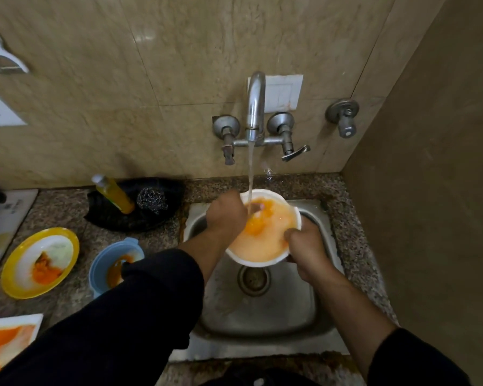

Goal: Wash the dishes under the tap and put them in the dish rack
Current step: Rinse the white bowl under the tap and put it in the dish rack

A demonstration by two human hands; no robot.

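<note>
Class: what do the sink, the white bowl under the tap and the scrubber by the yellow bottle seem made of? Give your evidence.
Sink: likely stainless steel, dull grey sheen with soft reflections. White bowl: probably plastic or melamine, thin smooth rim; unsure which. Scrubber: steel wool, tangled glinting metal coils.

A home kitchen: steel sink (262, 316) in granite counter (67, 207), wall tap (255, 107), tiled wall (151, 79).

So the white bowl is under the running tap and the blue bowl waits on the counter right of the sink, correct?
No. The head view shows the blue bowl on the counter left of the sink, not right. The white bowl is indeed under the running tap.
</note>
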